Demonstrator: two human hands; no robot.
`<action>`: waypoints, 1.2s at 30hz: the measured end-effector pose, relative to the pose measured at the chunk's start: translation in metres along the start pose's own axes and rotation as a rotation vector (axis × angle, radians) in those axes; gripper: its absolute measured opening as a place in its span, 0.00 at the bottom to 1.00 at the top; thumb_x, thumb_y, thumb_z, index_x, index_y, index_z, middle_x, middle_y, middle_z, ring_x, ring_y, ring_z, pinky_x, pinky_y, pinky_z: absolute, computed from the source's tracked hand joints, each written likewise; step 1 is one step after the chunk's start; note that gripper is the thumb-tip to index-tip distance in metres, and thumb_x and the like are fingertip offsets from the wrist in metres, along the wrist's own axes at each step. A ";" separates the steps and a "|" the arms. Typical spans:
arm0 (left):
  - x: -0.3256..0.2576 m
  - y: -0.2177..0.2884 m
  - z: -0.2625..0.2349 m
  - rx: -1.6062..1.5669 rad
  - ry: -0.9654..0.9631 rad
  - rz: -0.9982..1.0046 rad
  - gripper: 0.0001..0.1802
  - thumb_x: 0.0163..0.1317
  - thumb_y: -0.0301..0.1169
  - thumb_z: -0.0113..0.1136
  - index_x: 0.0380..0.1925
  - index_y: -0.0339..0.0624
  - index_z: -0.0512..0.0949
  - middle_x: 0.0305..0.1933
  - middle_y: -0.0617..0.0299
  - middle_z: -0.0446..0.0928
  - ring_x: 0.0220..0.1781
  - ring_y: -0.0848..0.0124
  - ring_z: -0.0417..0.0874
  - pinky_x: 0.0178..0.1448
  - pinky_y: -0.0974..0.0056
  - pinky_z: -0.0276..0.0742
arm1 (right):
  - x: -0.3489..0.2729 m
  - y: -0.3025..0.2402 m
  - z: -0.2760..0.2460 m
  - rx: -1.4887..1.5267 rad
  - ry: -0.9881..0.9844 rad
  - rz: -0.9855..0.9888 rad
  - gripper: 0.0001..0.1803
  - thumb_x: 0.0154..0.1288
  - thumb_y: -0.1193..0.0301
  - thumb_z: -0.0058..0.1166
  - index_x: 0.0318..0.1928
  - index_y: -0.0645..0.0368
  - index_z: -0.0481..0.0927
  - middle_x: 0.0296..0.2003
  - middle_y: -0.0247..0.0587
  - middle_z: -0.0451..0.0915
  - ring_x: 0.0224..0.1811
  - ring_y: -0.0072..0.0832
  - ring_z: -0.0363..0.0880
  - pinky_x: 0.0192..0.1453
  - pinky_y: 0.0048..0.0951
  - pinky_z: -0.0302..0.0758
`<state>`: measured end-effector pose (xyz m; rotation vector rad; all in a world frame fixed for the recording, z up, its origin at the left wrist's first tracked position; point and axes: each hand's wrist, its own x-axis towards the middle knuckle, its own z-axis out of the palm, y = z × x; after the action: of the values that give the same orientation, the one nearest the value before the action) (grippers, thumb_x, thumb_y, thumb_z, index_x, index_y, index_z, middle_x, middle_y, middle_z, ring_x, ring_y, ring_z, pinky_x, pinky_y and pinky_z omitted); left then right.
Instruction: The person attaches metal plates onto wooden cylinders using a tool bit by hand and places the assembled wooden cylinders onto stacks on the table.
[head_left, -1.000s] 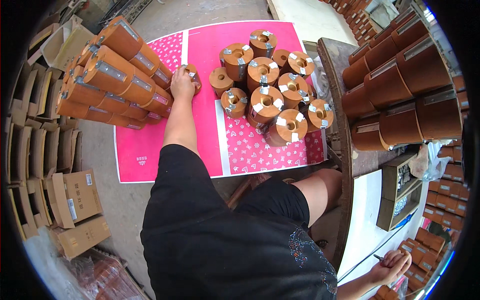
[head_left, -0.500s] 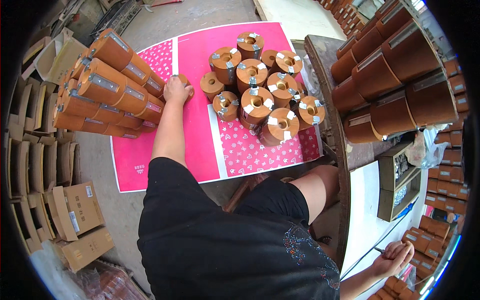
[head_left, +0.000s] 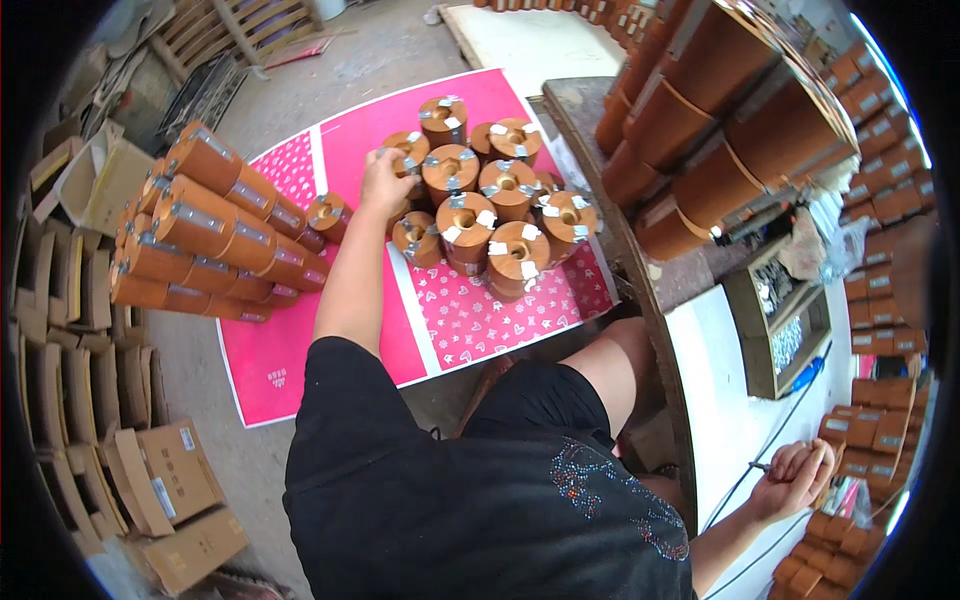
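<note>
My left hand (head_left: 388, 180) reaches over the pink board, its fingers closed around the near-left side of a wooden cylinder (head_left: 408, 145) with a hole in its top and metal pieces at its rim. Beside it stand several more such cylinders (head_left: 450, 170), some stacked, with small metal and white pieces on their tops. A lone cylinder (head_left: 328, 215) stands to the left, close to a leaning stack of cylinders (head_left: 205, 220) with metal plates along their sides. At the lower right my right hand (head_left: 795, 475) is closed on a small, thin dark thing (head_left: 760, 466), its kind unclear.
The patterned pink board (head_left: 350, 350) lies in front of me. To the right, a workbench (head_left: 655, 310) carries tall stacked cylinders (head_left: 690, 120) and a wooden box of small metal parts (head_left: 780, 350). Cardboard boxes (head_left: 180, 480) line the left.
My left hand has let go of the lone cylinder by the left stack and moved right to a cylinder in the group. My right hand still holds the thin dark thing. The view has shifted.
</note>
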<state>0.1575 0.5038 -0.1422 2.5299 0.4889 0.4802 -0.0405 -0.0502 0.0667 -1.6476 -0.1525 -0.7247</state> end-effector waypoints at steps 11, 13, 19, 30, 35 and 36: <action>-0.053 0.098 -0.116 -0.157 0.643 0.158 0.16 0.44 0.28 0.68 0.30 0.28 0.76 0.29 0.54 0.78 0.30 0.69 0.77 0.37 0.65 0.75 | -0.011 -0.005 -0.039 0.121 0.276 0.028 0.05 0.64 0.76 0.40 0.37 0.65 0.69 0.13 0.27 0.59 0.10 0.13 0.54 0.13 0.16 0.51; -0.079 0.132 -0.134 -0.167 0.710 0.239 0.19 0.47 0.29 0.66 0.36 0.28 0.73 0.39 0.52 0.75 0.38 0.69 0.75 0.44 0.66 0.73 | -0.007 -0.011 -0.047 0.155 0.226 -0.030 0.06 0.64 0.76 0.39 0.36 0.65 0.69 0.13 0.28 0.61 0.11 0.14 0.56 0.14 0.16 0.53; -0.177 0.306 -0.088 -1.036 -0.234 0.847 0.26 0.35 0.25 0.69 0.39 0.39 0.72 0.50 0.52 0.67 0.51 0.60 0.69 0.52 0.60 0.67 | -0.029 -0.034 -0.093 0.105 0.354 -0.094 0.06 0.65 0.76 0.39 0.34 0.65 0.69 0.12 0.27 0.59 0.11 0.13 0.55 0.15 0.16 0.56; -0.323 0.458 0.007 -0.537 -0.785 1.356 0.21 0.32 0.34 0.70 0.31 0.46 0.75 0.45 0.52 0.67 0.36 0.58 0.78 0.36 0.59 0.75 | -0.088 -0.057 -0.158 0.026 0.541 -0.085 0.08 0.66 0.74 0.37 0.34 0.64 0.69 0.12 0.28 0.57 0.12 0.15 0.54 0.16 0.17 0.57; -0.333 0.465 0.016 -0.504 -0.878 1.288 0.22 0.34 0.33 0.69 0.34 0.43 0.74 0.55 0.48 0.61 0.41 0.54 0.76 0.43 0.57 0.73 | -0.088 -0.042 -0.172 0.107 0.566 -0.036 0.08 0.66 0.74 0.37 0.35 0.64 0.69 0.12 0.27 0.57 0.12 0.15 0.54 0.17 0.18 0.58; -0.334 0.466 0.017 -0.617 -0.805 1.338 0.23 0.34 0.33 0.69 0.34 0.42 0.74 0.56 0.47 0.60 0.41 0.54 0.76 0.45 0.57 0.72 | -0.086 -0.038 -0.169 0.115 0.561 -0.024 0.08 0.66 0.74 0.37 0.35 0.64 0.69 0.12 0.27 0.57 0.12 0.15 0.54 0.17 0.18 0.58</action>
<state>-0.0123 -0.0202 0.0182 1.8398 -1.4595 -0.0317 -0.1897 -0.1735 0.0593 -1.2815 0.1846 -1.1450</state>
